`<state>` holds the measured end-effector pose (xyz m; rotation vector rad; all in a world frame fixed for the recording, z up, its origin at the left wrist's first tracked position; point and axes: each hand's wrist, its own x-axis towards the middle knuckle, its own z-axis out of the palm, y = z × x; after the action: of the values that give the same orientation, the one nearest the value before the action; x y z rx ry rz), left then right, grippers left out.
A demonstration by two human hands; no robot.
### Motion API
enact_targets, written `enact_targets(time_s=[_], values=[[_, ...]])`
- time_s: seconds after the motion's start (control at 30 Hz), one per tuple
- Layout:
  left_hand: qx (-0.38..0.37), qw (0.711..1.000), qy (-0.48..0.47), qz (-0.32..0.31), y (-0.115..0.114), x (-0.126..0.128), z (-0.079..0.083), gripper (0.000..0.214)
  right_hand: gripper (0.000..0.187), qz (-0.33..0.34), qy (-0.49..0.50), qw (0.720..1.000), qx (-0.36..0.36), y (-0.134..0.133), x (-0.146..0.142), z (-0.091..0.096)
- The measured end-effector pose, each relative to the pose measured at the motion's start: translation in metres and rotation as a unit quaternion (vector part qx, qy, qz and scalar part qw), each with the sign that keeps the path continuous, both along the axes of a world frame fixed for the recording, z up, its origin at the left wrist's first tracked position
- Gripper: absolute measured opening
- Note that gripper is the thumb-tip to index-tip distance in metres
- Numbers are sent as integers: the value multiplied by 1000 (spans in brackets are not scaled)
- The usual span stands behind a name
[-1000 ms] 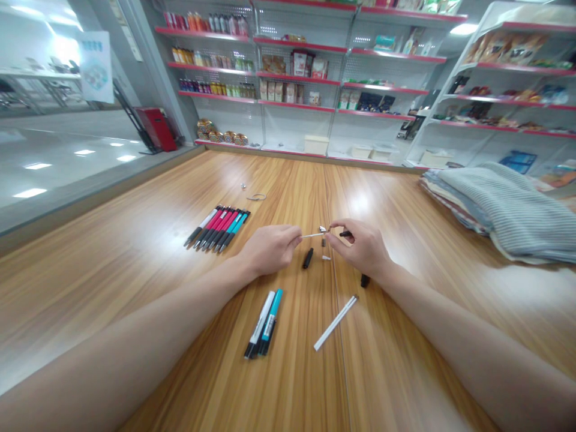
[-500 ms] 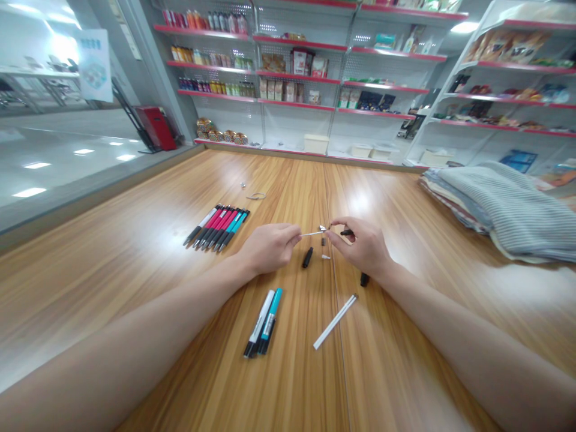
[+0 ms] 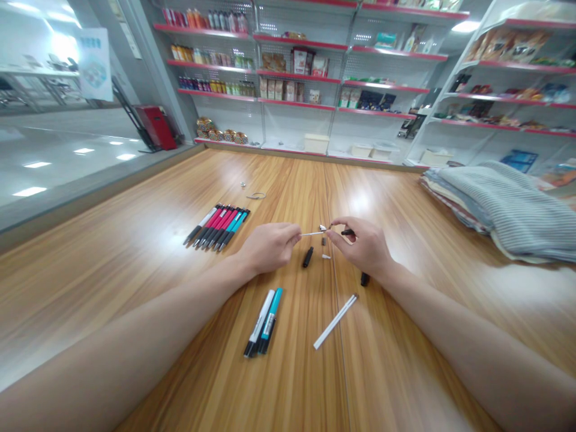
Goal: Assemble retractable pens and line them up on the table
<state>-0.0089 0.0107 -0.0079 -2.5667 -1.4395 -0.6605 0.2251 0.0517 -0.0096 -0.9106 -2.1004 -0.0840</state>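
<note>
My left hand (image 3: 272, 247) is closed, pinching one end of a thin white pen refill (image 3: 312, 233). The thumb and forefinger of my right hand (image 3: 360, 243) meet at the refill's other end; a tiny dark piece there is too small to name. A black pen part (image 3: 347, 232) is tucked in the right hand's curled fingers. Small metal pen tips (image 3: 323, 228) lie just behind the refill. Between the hands on the table are a black pen grip (image 3: 308, 257) and a small white piece (image 3: 326, 257). Another black part (image 3: 364, 279) lies under my right wrist.
Several pens (image 3: 216, 228) lie in a row at the left. White and teal barrels (image 3: 265, 324) sit nearer me, with white refills (image 3: 335, 322) to their right. Folded cloths (image 3: 504, 210) are piled at the right edge. A thin loop (image 3: 256, 195) lies farther back; stocked shelves stand beyond.
</note>
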Motion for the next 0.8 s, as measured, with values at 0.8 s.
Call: enact_targets(time_s=[0.8], values=[[-5,1000,-17,1,-1,2,-1,24,29,-9,14,1000,14,1,-1,-2]])
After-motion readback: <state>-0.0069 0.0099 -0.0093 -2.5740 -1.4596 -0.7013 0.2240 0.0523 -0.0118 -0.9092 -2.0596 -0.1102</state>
